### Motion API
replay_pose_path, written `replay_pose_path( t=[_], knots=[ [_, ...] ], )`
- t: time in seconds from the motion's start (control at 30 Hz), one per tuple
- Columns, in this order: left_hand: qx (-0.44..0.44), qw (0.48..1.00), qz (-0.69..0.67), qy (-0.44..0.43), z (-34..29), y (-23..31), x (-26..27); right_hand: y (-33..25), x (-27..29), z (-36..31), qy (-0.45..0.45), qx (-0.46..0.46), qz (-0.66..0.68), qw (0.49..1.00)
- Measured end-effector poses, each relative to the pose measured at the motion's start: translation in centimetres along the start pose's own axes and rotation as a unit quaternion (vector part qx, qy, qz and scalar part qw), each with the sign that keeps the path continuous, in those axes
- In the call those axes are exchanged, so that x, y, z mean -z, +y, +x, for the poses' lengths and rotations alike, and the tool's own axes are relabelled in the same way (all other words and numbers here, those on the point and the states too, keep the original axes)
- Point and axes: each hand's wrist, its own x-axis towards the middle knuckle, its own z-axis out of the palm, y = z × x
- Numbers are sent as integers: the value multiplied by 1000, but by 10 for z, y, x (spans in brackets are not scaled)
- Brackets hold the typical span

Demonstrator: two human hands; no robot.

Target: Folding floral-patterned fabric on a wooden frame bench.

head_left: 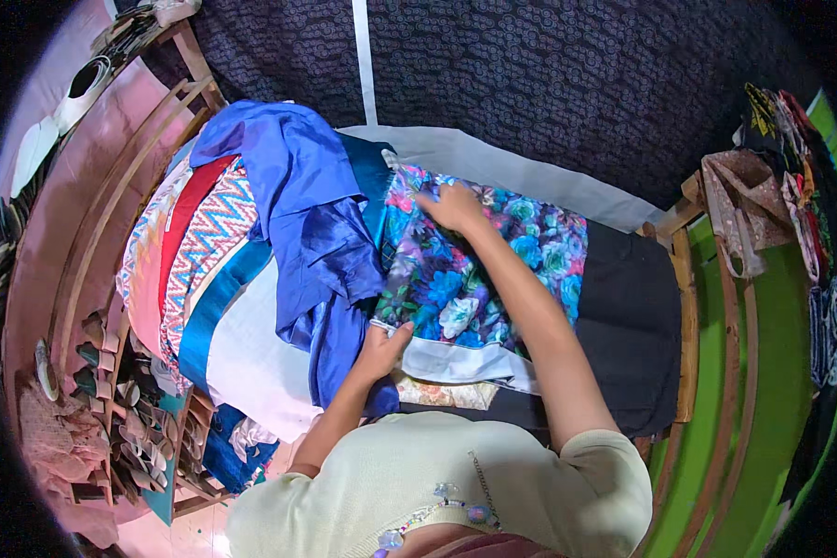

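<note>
A floral cloth [521,244] in blue, purple and pink lies spread on a dark surface, with a white strip along its near edge. My right hand [454,206] rests on the upper part of this cloth, fingers reaching left and nothing seen gripped in them. At the near left corner, my left hand [381,352] is closed on the cloth's edge, thumb on top. Just left of both hands, a crumpled blue cloth [312,209] drapes over a pile of fabrics and hangs toward me. A cream patterned cloth [446,393] shows partly below the white strip.
Zigzag-patterned fabric [221,219] and a white cloth [256,339] lie in the pile at left. A wooden rack [112,372] holds several shoes. Black cloth [628,316] covers the right end beside a wooden frame [685,325]. A dark patterned curtain [549,84] hangs behind; clothes hang far right.
</note>
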Motion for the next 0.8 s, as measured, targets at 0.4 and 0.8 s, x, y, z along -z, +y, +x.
replay_pose_path(
  t=[0.4, 0.8],
  knots=[
    [-173, 981, 89, -18, 7, 10, -20, -39, -58, 40, -48, -59, -164, 984],
    [-175, 976, 104, -75, 4, 18, -35, -4, -57, 76, 133, -32, -212, 968]
  ],
)
